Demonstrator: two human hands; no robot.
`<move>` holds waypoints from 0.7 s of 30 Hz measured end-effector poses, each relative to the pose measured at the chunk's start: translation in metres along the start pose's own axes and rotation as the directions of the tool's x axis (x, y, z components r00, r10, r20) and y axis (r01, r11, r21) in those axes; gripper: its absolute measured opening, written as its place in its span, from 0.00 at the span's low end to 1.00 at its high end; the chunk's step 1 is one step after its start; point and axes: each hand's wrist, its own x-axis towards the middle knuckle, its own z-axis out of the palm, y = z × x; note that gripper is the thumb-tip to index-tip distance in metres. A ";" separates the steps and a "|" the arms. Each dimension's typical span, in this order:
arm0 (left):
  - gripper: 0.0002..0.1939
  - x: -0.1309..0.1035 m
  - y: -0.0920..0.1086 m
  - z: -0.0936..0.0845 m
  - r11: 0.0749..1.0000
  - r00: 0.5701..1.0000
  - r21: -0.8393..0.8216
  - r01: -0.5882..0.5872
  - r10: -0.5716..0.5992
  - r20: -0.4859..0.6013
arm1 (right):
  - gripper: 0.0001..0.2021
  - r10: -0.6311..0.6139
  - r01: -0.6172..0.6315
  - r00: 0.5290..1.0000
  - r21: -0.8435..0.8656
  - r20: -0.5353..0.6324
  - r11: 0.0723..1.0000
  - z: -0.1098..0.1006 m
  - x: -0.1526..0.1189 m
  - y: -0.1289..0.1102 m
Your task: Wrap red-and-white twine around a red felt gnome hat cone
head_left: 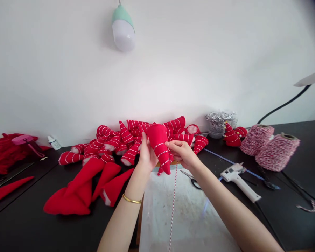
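Cone in hand: plump red felt cone [157, 134], held up mid-view above the work surface, tip pointing down towards the wearer; wide end's bare, narrower part has twisted cord spiralling round it
Cord: thin red-and-white twisted cord [174, 199], trails from the right hand down past the bottom edge
Left hand [147, 154]: wrapped round the cone's left side, gripping it, gold metal bangle [132, 199] on the wrist
Right hand [183, 152]: thumb and fingers pinched on the cord at the cone's right edge
Work surface: pale, smudgy sheet [160, 217] under the hands, black-handled scissors [196, 183] lying by the right forearm
Finished-looking pile: heap of red cones with white-looking spirals [126, 134], right behind the hands
Plain ones: unwrapped red felt cones [81, 185], left of the left forearm
Right side: white glue gun [238, 180], then two fat red-and-white cord spools [277, 152] further back, all on the black tabletop [301, 189]
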 end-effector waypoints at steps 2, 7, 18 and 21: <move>0.30 0.001 -0.003 0.001 0.987 0.984 0.044 -0.154 0.157 -0.079 | 0.16 -0.174 0.153 0.980 -0.193 -0.100 0.969 -0.001 0.001 0.001; 0.38 0.000 -0.006 0.001 0.922 0.948 0.315 -0.225 0.282 -0.149 | 0.18 -0.321 0.275 0.946 -0.427 -0.039 0.861 0.003 -0.002 0.005; 0.23 -0.012 0.021 -0.002 0.970 0.997 0.244 -0.015 0.032 -0.067 | 0.26 0.072 -0.079 0.967 0.018 0.245 0.997 -0.018 -0.002 -0.012; 0.25 -0.013 0.020 -0.002 0.986 0.998 0.158 0.058 -0.053 -0.031 | 0.23 0.050 -0.062 0.971 0.041 0.236 0.997 -0.017 0.000 -0.006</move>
